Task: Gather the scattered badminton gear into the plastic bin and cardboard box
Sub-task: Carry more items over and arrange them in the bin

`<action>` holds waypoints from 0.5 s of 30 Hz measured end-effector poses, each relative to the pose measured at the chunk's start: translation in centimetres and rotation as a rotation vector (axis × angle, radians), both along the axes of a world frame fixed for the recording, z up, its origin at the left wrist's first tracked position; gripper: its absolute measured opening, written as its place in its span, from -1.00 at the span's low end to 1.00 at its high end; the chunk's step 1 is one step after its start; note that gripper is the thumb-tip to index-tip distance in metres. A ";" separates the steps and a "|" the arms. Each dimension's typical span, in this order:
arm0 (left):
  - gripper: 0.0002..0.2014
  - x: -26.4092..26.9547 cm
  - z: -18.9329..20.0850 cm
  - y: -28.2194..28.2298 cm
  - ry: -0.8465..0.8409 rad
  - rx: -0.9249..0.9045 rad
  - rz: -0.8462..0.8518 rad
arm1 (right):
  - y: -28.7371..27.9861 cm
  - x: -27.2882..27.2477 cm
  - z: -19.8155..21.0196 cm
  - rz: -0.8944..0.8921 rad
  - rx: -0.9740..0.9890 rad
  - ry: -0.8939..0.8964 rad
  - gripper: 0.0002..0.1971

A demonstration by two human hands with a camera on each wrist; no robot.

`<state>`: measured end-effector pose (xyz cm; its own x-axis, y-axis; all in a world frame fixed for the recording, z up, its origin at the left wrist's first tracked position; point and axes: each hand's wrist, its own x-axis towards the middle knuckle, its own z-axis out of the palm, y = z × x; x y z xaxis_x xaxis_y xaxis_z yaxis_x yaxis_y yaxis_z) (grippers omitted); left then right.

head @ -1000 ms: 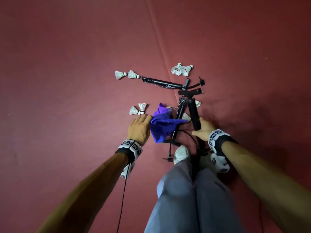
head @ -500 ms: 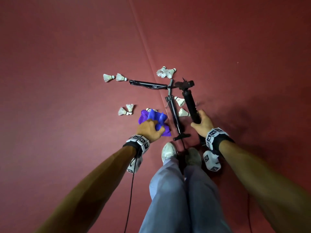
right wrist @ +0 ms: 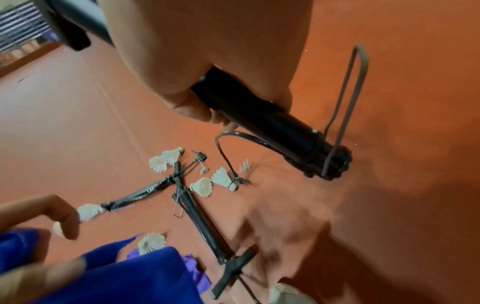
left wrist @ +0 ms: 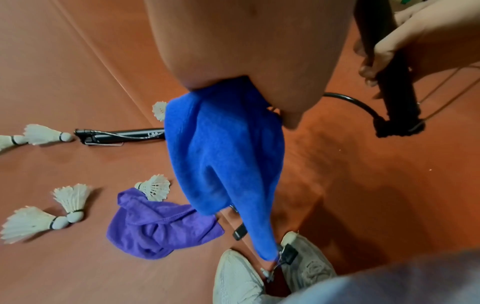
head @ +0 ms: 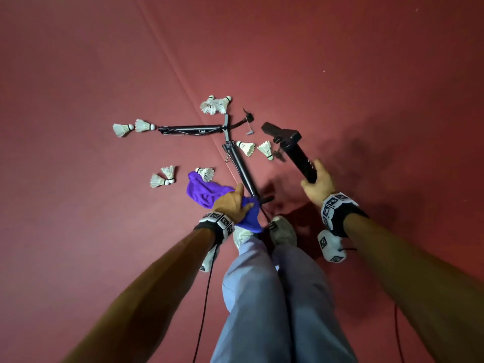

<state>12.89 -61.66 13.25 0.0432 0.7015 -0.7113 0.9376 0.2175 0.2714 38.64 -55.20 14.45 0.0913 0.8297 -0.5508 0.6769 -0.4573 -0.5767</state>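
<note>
My left hand point(head: 231, 203) grips a blue cloth point(left wrist: 226, 154) that hangs from the fist above the floor. Below it, a purple cloth point(head: 201, 191) lies crumpled on the red floor. My right hand point(head: 318, 184) grips the barrel of a black air pump point(head: 296, 155), lifted off the floor with its handle end pointing away; its hose and wire foot dangle point(right wrist: 348, 92). Several white shuttlecocks lie scattered, among them a pair point(head: 213, 104) at the far side and one point(head: 205, 173) touching the purple cloth. Neither the bin nor the box is in view.
Two more black pumps lie on the floor, one point(head: 241, 169) running toward my feet, one point(head: 191, 129) lying crosswise with two shuttlecocks point(head: 131, 127) at its left end. My shoes point(head: 282, 231) stand just behind them. A seam point(head: 183, 82) crosses the red mat.
My left hand closed on the blue cloth and raised it, leaving the purple one on the floor. My right hand lifted its pump up and to the right, away from the pile.
</note>
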 end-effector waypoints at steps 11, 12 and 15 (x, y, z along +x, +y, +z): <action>-0.82 4.1 21.5 6.2 -0.023 0.020 -0.245 | -0.8 1.8 22.8 -0.539 0.094 0.271 -0.78; -0.80 5.1 23.8 6.9 -0.053 0.033 -0.247 | -1.0 2.3 25.2 -0.567 0.117 0.281 -0.79; -0.86 8.5 30.3 8.2 -0.135 0.083 -0.328 | -2.4 4.1 33.1 -0.653 0.195 0.300 -0.77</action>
